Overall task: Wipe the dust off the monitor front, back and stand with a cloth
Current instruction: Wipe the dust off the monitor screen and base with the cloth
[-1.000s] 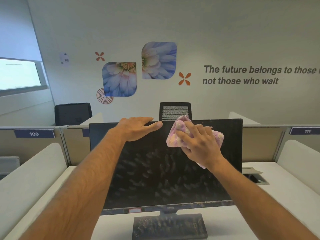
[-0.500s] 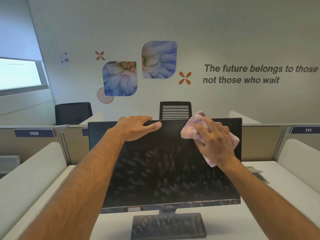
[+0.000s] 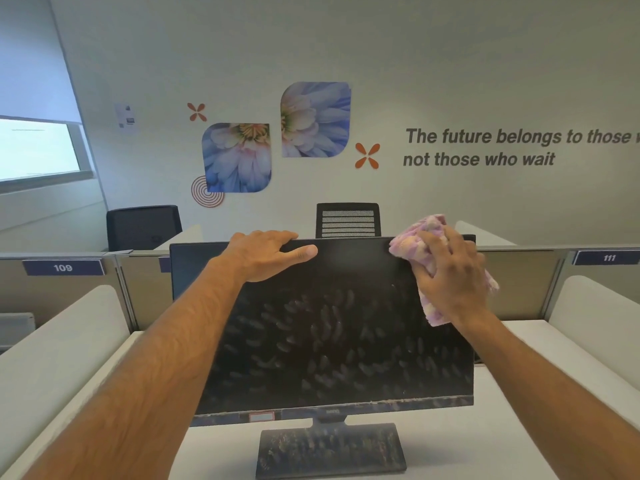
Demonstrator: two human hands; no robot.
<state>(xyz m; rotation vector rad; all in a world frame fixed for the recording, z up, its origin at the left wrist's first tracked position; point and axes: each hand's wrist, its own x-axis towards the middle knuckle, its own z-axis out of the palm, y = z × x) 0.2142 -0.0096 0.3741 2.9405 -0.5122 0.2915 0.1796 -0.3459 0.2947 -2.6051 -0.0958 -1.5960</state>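
Observation:
A black monitor [image 3: 332,341] stands on the white desk, its screen covered in dusty smudges, with a cleaner strip along the top. Its flat rectangular stand [image 3: 330,450] is dusty too. My left hand [image 3: 266,252] rests on the monitor's top edge left of centre, fingers over the back, thumb on the front. My right hand [image 3: 450,275] presses a pink and yellow cloth [image 3: 420,239] against the screen's upper right corner. The monitor's back is hidden.
The white desk [image 3: 519,410] lies between low white side dividers [image 3: 62,341]. Behind the monitor runs a beige partition with labels 109 and 111. Two dark office chairs [image 3: 348,220] stand beyond it, in front of a wall with flower decals.
My right hand has slid the cloth rightward along the top of the screen, from near the centre to the upper right corner. My left hand has stayed on the top edge.

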